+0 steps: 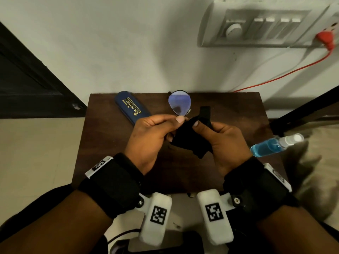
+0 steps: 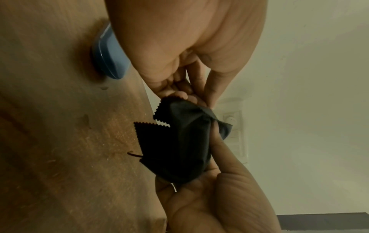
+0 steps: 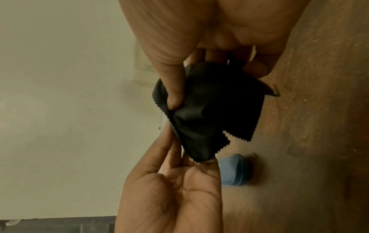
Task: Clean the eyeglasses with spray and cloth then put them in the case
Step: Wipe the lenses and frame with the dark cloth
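Observation:
The eyeglasses (image 1: pixel 179 103) are held up over the table; one bluish lens shows, while the other is wrapped in the black cloth (image 1: pixel 190 138). My left hand (image 1: pixel 178 121) pinches the frame near the bridge. My right hand (image 1: pixel 199 125) grips the cloth around the hidden lens, thumb on top. In the wrist views the zigzag-edged cloth (image 2: pixel 179 141) (image 3: pixel 209 110) sits between both hands, and a temple tip (image 3: pixel 275 92) pokes out. The blue case (image 1: pixel 132 109) lies shut at the table's back left. The spray bottle (image 1: pixel 275 145) with blue liquid lies at the right edge.
The small dark wooden table (image 1: pixel 113 162) stands against a white wall. A switch panel (image 1: pixel 256 26) with a red plug and cable (image 1: pixel 286 74) is on the wall at upper right. A dark door (image 1: pixel 27 79) is at the left.

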